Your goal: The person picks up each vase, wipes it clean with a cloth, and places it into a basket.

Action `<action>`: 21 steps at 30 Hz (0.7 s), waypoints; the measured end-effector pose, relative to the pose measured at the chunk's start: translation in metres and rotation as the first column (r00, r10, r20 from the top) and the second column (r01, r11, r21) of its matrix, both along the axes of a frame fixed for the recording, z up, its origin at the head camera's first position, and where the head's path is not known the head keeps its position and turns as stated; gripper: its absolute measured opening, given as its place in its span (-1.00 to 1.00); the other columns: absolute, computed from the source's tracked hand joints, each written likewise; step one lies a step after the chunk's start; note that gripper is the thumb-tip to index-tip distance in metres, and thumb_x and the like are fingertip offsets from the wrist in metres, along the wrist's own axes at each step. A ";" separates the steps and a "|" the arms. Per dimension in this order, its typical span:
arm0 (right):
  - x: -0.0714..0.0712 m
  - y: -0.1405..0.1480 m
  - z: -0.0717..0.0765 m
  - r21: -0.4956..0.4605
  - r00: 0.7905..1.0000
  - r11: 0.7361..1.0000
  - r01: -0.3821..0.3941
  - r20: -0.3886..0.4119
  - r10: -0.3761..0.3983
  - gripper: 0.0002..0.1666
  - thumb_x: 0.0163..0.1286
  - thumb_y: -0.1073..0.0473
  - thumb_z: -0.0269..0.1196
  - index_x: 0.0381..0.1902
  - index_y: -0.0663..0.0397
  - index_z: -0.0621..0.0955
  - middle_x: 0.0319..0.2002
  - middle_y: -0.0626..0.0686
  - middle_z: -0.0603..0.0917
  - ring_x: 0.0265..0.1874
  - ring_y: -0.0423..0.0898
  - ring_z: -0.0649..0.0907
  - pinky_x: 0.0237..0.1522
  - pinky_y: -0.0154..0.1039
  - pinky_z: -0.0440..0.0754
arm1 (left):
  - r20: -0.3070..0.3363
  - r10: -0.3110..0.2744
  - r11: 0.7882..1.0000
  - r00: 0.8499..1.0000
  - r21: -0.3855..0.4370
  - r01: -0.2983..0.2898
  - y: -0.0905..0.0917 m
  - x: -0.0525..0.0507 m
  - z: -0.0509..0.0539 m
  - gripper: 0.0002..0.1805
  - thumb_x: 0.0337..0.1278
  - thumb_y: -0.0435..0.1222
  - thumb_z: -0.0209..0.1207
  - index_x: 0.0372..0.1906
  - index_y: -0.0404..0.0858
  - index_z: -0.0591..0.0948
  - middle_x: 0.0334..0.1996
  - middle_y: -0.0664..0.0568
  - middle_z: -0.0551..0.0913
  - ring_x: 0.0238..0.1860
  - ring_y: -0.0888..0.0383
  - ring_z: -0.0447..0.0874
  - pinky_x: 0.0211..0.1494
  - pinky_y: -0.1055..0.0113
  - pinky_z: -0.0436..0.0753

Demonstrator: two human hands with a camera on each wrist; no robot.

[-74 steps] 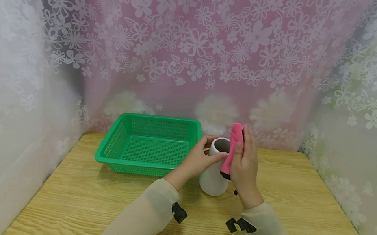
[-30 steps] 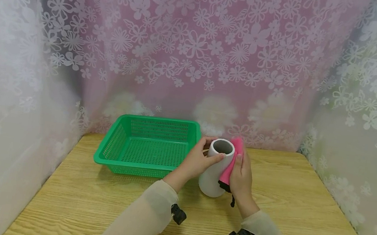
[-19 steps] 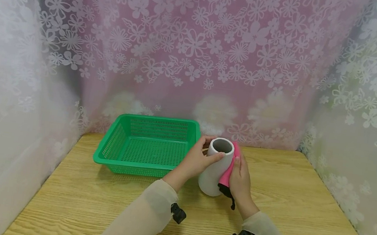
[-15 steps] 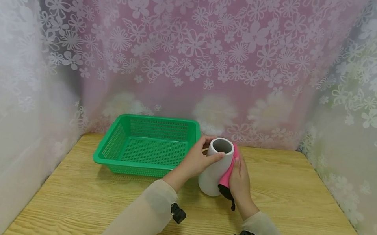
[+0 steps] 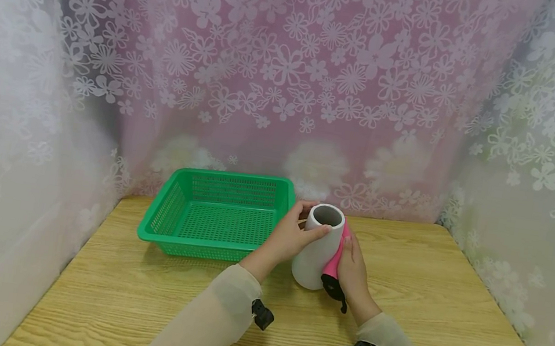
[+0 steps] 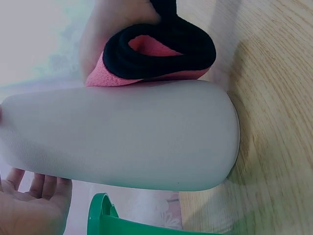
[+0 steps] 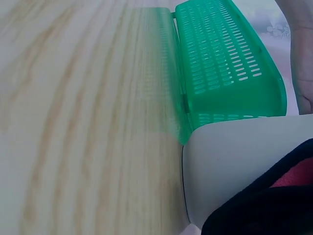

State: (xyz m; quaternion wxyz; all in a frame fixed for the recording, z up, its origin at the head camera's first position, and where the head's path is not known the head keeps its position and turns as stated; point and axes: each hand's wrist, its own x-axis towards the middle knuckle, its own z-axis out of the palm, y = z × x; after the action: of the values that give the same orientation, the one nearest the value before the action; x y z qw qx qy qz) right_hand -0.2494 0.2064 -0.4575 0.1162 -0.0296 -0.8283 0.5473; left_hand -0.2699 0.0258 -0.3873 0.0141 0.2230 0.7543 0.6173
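Note:
A white vase (image 5: 315, 260) stands upright on the table, its round mouth facing up. My left hand (image 5: 285, 241) grips it near the rim, thumb on the near side and fingers round the far left. On the vase's right side my right hand (image 5: 356, 265) holds a pink cloth (image 5: 335, 258) with black edging against the wall. The left wrist view shows the folded cloth (image 6: 159, 54) touching the side of the vase (image 6: 122, 134), its black edge curled into a loop. Most of the right fingers are hidden behind the cloth and vase.
A green perforated basket (image 5: 218, 244) sits just left of the vase, with nothing in it. The wood-grain table (image 5: 423, 309) reaches back to a flowered pink curtain (image 5: 286, 110). Pale curtains close off both sides.
My right hand has brought the cloth down from near the rim and slid it lower along the vase's right side. The left hand and vase have stayed in place.

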 end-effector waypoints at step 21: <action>-0.002 0.007 -0.002 0.017 0.977 0.996 -0.090 0.196 0.085 -0.24 0.67 -0.18 -0.42 0.59 0.17 0.04 0.52 0.33 0.12 0.52 0.24 0.05 0.50 0.18 -0.08 | 0.012 -0.008 1.000 1.000 0.007 0.008 0.000 -0.001 0.000 -0.26 0.22 -0.02 0.36 0.42 -0.08 0.34 0.25 0.06 0.47 0.33 0.03 0.44 0.35 0.07 0.46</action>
State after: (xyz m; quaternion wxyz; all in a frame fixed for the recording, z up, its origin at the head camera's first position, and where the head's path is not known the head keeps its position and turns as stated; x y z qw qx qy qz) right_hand -0.2512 0.2130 -0.4592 0.0105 -0.0454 -0.8432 0.5356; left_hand -0.2707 0.0258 -0.3870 0.0201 0.2222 0.7511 0.6213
